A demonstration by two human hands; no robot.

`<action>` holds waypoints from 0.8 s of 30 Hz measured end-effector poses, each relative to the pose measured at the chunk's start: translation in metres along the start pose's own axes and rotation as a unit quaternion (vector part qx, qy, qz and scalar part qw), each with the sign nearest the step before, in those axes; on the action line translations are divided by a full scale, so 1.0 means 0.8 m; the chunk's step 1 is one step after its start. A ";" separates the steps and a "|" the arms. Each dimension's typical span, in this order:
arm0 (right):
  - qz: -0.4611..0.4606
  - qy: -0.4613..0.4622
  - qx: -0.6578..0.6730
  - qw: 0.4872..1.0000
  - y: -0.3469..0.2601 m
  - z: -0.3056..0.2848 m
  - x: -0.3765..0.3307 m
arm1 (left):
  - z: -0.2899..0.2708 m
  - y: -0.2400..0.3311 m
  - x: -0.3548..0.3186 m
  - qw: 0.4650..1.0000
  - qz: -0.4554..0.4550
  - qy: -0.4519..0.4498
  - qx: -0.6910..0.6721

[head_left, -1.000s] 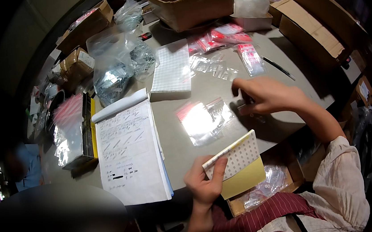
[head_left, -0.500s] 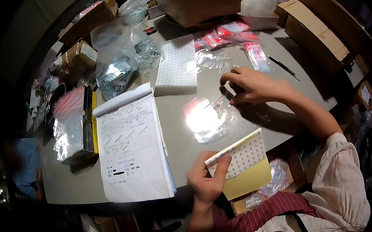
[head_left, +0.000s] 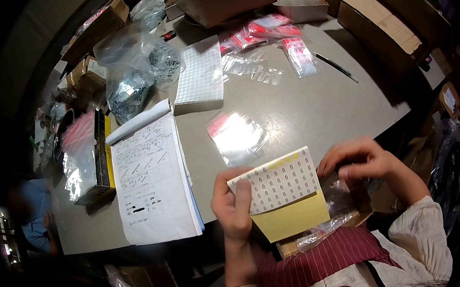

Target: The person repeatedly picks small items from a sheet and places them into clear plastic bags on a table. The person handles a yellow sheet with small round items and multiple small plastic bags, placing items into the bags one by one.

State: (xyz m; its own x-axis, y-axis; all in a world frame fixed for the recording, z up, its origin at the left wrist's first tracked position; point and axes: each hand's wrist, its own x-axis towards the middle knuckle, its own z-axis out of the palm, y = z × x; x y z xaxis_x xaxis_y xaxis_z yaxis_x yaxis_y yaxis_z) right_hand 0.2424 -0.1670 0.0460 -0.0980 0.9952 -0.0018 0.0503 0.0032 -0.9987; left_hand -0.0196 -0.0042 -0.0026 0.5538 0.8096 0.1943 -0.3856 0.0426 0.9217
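My left hand point(head_left: 231, 201) grips a sheet of small printed stickers point(head_left: 283, 180), its thumb laid across the front at the left edge. Bare yellow patches show in the sheet's top row, and yellow backing paper point(head_left: 292, 217) hangs below. My right hand point(head_left: 361, 158) is by the sheet's right edge, fingers curled with thumb drawn in; what they hold, if anything, cannot be made out. Beyond the sheet, a shiny stack of clear zip bags point(head_left: 235, 137) with red tops lies on the table. An open notepad point(head_left: 147, 179) with handwriting lies left of it.
A white sheeted block point(head_left: 198, 72), red-and-clear bags point(head_left: 255, 33) and a black pen point(head_left: 336, 67) lie farther back. Cardboard boxes point(head_left: 222, 0) line the far edge. Bags of metal parts point(head_left: 130, 89) stand at left. A person in blue point(head_left: 36, 212) sits at far left.
My right hand has come back from the table to the sticker sheet's right edge. Loose small clear bags beside the shiny stack are gone from there. The sheet has tilted more toward me.
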 end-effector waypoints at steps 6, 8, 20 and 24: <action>-0.186 0.120 -0.331 0.917 -0.027 0.010 0.056 | 0.004 -0.011 0.000 0.988 0.015 0.003 0.154; -0.236 0.068 -0.417 0.875 -0.030 0.025 0.082 | 0.009 -0.011 0.000 0.967 0.049 0.005 0.248; -0.218 0.009 -0.503 0.836 -0.012 0.052 0.123 | 0.012 -0.014 0.004 0.929 0.135 0.032 0.342; -0.321 0.022 -0.571 0.755 -0.002 0.054 0.119 | 0.014 -0.017 0.009 0.950 0.093 0.053 0.294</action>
State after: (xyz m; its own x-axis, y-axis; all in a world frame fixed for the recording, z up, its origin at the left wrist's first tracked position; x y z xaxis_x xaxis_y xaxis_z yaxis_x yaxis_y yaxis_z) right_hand 0.1902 -0.0764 0.0455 -0.4353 0.7545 0.4912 0.8330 0.5445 -0.0982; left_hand -0.0024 -0.0057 -0.0098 0.4266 0.8273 0.3655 0.0264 -0.4153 0.9093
